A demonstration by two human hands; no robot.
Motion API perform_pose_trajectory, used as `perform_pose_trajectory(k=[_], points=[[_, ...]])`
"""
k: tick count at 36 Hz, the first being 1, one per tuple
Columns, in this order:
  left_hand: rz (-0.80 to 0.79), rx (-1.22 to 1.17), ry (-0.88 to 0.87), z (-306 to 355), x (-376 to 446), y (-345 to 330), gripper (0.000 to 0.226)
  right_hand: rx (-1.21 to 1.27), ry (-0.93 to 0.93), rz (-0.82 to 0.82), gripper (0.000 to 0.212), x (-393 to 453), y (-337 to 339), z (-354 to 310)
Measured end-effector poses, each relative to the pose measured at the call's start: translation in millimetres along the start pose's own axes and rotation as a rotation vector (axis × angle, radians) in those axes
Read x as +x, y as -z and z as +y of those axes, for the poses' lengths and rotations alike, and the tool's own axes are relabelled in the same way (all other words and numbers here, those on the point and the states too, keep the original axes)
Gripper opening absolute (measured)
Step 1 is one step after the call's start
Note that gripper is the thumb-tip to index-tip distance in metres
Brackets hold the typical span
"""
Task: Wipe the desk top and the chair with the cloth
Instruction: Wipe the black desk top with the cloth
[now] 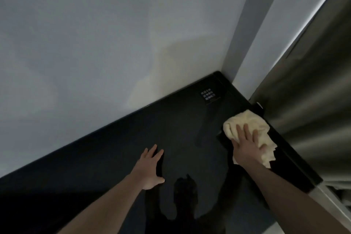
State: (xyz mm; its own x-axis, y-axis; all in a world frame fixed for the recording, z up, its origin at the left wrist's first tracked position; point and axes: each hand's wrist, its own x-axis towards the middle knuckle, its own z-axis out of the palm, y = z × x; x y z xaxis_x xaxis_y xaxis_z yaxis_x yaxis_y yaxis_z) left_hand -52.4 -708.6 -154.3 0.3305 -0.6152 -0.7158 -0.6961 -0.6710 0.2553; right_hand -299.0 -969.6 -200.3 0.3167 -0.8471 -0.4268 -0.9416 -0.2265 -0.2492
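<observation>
We find the cloth (248, 129), pale yellow and crumpled, lying on the desk top (171, 129) at its right side, just beside a grey curtain (311, 91) that hangs along that edge. Part of the cloth sits over a flat black item (228, 139) resting on the desk; what it is we cannot tell. R hand (247, 147) lies flat on the cloth, fingers straight and spread, pressing down w/ no curl round the fabric. L hand (152, 169) rests palm-down on the bare desk surface, fingers straight, holding nothing, well apart from the cloth. Desk top is dark and glossy; it reflects both arms and a head outline near the bottom. Near the far right corner stands a small black sign (208, 96) w/ white print, too small to read. White wall (95, 43) behind the desk.
</observation>
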Motion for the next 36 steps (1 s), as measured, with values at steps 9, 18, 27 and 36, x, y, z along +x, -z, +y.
perform_pose_trajectory(k=[9, 18, 27, 36], points=[[-0.059, 0.163, -0.008, -142, -150, -84, 0.098, 0.008, -0.083, -0.027, 0.062, -182, -81, -36], [-0.154, 0.127, 0.077, -228, -217, -128, 0.112, 0.018, -0.047, -0.094, 0.066, -316, -149, -64], [-0.120, 0.098, 0.045, -230, -202, -128, 0.118, 0.003, -0.042, 0.001, 0.067, -307, -166, -62], [-0.098, 0.082, 0.030, -227, -213, -123, 0.102, 0.077, -0.052, 0.053, 0.056, -320, -166, -64]])
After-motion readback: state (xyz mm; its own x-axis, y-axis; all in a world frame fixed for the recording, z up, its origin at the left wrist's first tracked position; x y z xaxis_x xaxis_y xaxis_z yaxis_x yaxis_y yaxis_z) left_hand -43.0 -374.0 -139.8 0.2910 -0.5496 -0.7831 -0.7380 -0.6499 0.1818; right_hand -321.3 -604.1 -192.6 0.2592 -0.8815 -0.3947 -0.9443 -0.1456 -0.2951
